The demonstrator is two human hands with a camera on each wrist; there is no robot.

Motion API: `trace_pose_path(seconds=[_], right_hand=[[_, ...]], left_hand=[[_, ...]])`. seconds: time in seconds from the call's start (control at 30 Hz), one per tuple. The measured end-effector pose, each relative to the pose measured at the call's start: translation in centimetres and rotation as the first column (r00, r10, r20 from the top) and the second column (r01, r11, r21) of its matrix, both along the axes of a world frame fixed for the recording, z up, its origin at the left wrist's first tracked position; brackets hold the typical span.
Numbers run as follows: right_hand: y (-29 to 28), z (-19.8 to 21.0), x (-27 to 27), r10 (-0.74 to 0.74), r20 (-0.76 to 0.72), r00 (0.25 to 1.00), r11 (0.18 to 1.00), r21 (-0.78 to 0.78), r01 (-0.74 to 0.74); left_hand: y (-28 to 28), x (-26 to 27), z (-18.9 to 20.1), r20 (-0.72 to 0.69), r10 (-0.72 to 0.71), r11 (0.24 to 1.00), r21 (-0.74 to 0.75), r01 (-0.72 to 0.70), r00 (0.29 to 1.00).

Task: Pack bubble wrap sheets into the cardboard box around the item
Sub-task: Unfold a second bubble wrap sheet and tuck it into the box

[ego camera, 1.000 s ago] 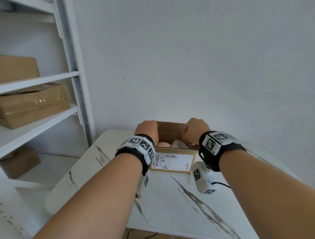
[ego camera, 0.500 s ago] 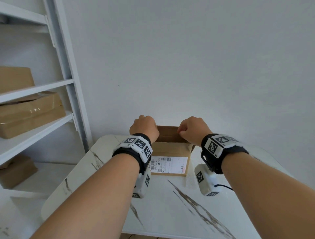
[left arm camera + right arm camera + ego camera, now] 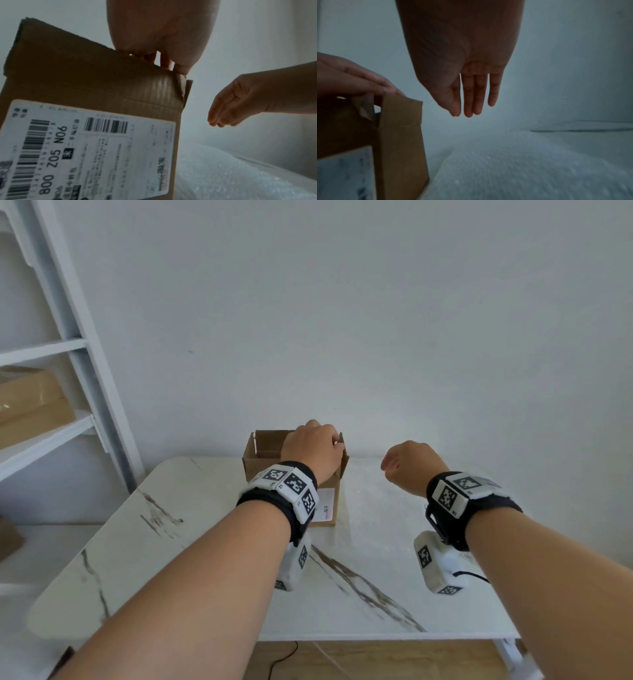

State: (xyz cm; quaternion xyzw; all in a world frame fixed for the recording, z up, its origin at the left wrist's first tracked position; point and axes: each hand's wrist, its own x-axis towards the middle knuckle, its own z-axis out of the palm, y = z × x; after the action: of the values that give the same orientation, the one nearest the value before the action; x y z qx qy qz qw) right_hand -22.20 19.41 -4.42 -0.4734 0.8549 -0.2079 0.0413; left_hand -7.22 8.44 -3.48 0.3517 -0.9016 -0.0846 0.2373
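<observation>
My right hand (image 3: pixel 409 462) is hanging in the air just right of the box (image 3: pixel 263 450), fingers (image 3: pixel 478 94) straight and loosely together, holding nothing. A moment ago it was up at the box's rim beside my other hand; now it is coming away toward the bubble wrap (image 3: pixel 522 162) that is lying pale and pebbled on the counter (image 3: pixel 191 529) below it.

My left hand (image 3: pixel 313 451) is staying on the box, fingers curled over the top edge near the right corner, gripping the cardboard there. The box itself is sitting further left and turned a little compared with a second ago, its label (image 3: pixel 85 148) facing me.

I am not seeing inside the box from here, so I cannot tell how the item is lying or how much wrap is already in. My guess is that I am steadying the box with one hand and freeing the other to fetch another sheet, so the packing is still partly undone.

On the left, a white shelf (image 3: pixel 44 436) is carrying other brown parcels (image 3: pixel 30 402).
</observation>
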Motion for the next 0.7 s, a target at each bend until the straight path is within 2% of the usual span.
trace_pose_path(seconds=[0.13, 0.27, 0.5, 0.7], right_hand=[[-0.1, -3.1, -0.5, 0.015, 0.01, 1.0, 0.984, 0.177, -0.016], [-0.9, -6.0, 0.4, 0.059, 0.06, 0.996, 0.91, 0.406, -0.078], [-1.8, -6.0, 0.5, 0.041, -0.04, 0.998, 0.934, 0.356, -0.024], [-2.5, -6.1, -0.3, -0.098, 0.047, 0.994, 0.96, 0.268, 0.082]], left_hand=[[-0.7, -0.2, -0.9, -0.006, 0.024, 0.997, -0.068, -0.025, 1.0], [-1.2, -0.5, -1.5, -0.023, 0.02, 0.994, -0.107, -0.023, 1.0], [-1.7, -0.6, -2.0, -0.063, 0.021, 0.991, -0.132, -0.029, 0.998], [-1.5, -0.3, -1.8, -0.09, -0.007, 0.996, -0.089, -0.001, 0.996]])
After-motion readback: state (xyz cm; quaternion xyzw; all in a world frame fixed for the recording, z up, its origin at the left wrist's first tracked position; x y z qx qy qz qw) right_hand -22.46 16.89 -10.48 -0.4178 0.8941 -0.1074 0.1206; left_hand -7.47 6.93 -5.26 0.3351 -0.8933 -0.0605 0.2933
